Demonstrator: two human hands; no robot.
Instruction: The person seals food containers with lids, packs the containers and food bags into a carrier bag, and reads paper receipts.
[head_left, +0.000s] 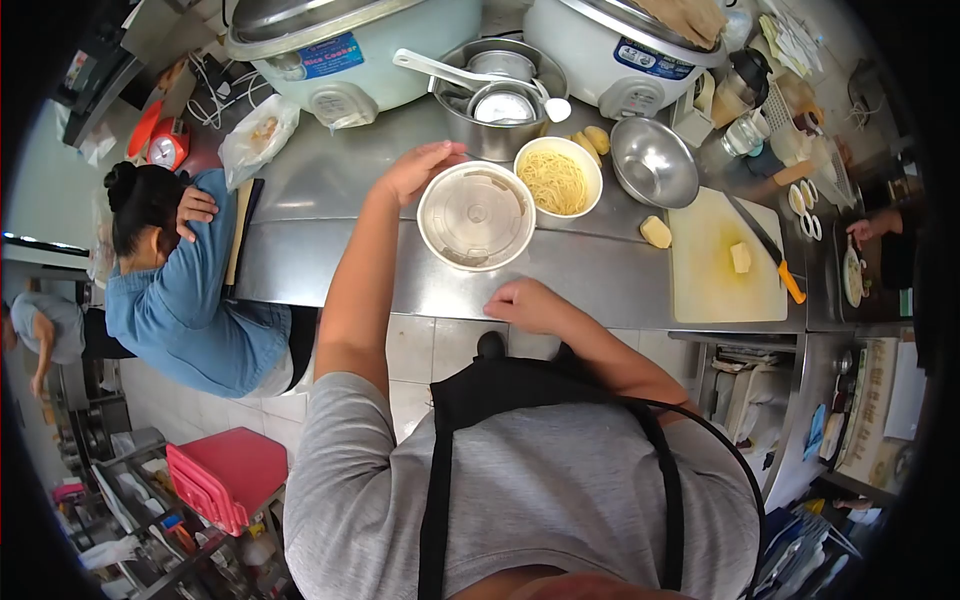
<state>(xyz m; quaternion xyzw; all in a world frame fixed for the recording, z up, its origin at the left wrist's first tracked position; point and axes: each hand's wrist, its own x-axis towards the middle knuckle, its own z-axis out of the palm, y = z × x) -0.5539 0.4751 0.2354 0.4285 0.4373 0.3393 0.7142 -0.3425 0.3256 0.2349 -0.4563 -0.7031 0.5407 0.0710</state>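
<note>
My left hand [425,170] reaches over the steel counter, fingers stretched out beside the upper left rim of a white bowl with a clear lid [476,216]. Nothing shows in its palm. Below and right of that bowl, my right hand [520,303] is curled at the counter's front edge; what it holds, if anything, is hidden. A white bowl of yellow noodles [558,180] stands uncovered to the right of the lidded one, their rims close together.
A steel pot with ladles [500,130] and two rice cookers [345,75] stand behind. To the right are a metal bowl [654,162], a cutting board [705,270] and a knife [755,228]. A person in blue [190,310] leans on the counter at left.
</note>
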